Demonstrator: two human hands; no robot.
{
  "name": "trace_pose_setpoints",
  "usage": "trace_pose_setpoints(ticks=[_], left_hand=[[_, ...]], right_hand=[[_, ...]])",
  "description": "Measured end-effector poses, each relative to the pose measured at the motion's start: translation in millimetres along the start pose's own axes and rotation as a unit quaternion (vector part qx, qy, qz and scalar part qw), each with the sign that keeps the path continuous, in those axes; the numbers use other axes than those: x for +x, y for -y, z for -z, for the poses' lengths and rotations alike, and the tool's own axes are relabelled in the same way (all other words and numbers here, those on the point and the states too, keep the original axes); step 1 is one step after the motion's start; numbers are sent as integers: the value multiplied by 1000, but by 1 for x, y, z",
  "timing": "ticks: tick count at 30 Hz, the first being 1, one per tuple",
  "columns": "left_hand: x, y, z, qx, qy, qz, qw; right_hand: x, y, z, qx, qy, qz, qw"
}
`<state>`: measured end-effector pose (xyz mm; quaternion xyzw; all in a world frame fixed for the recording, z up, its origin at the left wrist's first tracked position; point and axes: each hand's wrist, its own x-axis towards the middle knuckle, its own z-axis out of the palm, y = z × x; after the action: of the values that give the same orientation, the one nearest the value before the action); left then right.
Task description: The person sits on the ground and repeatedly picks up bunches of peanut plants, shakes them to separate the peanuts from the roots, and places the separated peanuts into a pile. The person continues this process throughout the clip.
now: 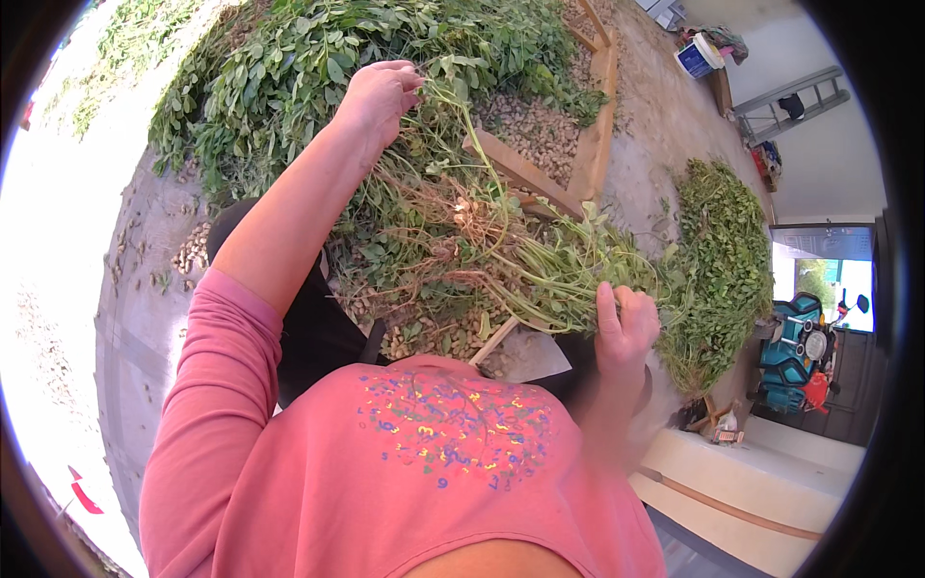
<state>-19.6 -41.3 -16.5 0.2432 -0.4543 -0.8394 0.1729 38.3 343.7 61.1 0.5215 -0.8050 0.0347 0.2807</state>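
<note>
A bundle of uprooted peanut plants lies across my lap, its stems gathered toward my right hand, which is closed around the leafy end. Tangled brown roots with a few pale peanut pods spread from the bundle's other end. Farther forward, my left hand pinches leafy green growth beside a long stem that arches back to the bundle; its fingertips are partly hidden. Beyond that hand rises a large heap of green peanut plants. Loose pods lie below the bundle.
A wooden frame holds many picked pods ahead. Another pile of plants lies to the right. Scattered pods dot the floor at left. Farther right are a ladder, a white bucket and a teal motor vehicle.
</note>
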Motion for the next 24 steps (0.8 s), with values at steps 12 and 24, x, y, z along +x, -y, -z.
trace_pose_setpoints(ticks=[12,24], left_hand=[[8,-48,17,8,-20,23,1000],[32,-41,19,-75,-38,91,992]], right_hand=[[5,16,-5,96,32,78,992],[-17,-235,139,-453,106,-219,858]])
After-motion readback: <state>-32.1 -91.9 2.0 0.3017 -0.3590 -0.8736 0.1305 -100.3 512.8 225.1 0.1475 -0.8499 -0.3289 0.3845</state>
